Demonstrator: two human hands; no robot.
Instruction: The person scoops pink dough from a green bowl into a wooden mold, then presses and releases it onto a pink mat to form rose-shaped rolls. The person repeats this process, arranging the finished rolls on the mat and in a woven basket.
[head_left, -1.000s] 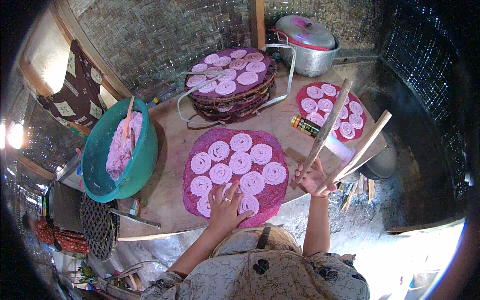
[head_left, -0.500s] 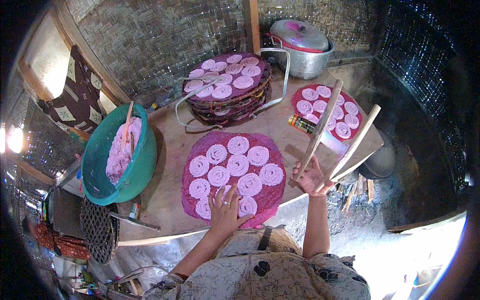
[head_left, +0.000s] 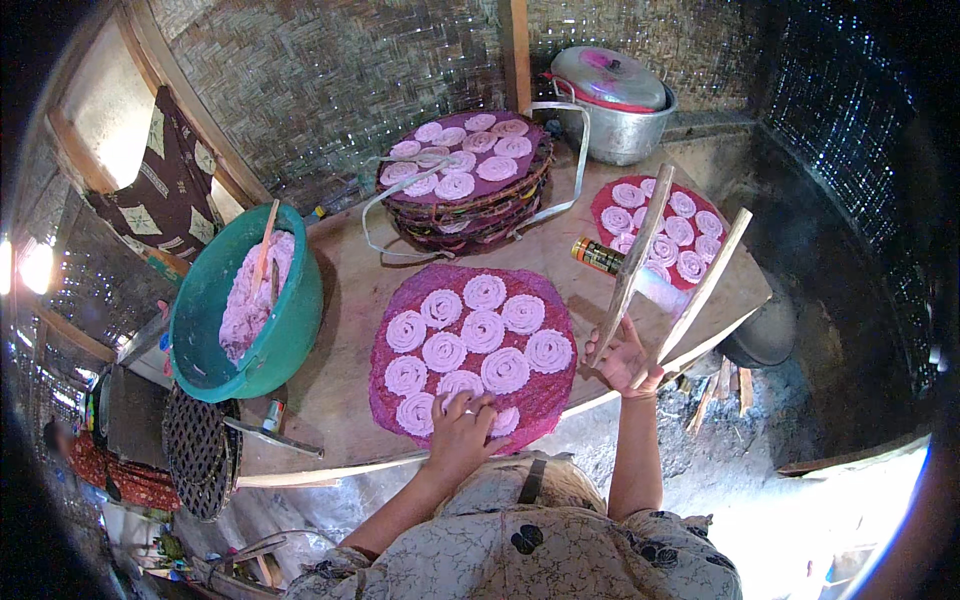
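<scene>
Our left hand [head_left: 462,428] lies flat and open on the near rim of the round purple woven tray [head_left: 472,355], fingers resting by the pink spiral dough coils [head_left: 480,340] at the near edge of the wooden surface [head_left: 345,310]. Our right hand [head_left: 625,360] is closed around the lower ends of two long flat wooden sticks [head_left: 668,272], which slant up toward the red tray of coils [head_left: 655,228] at the far right corner. To do this well, we judge, we should keep the tray pinned level and bring the sticks in low so no coil is smeared. The green plastic basin of pink dough [head_left: 245,305] sits at the left edge.
</scene>
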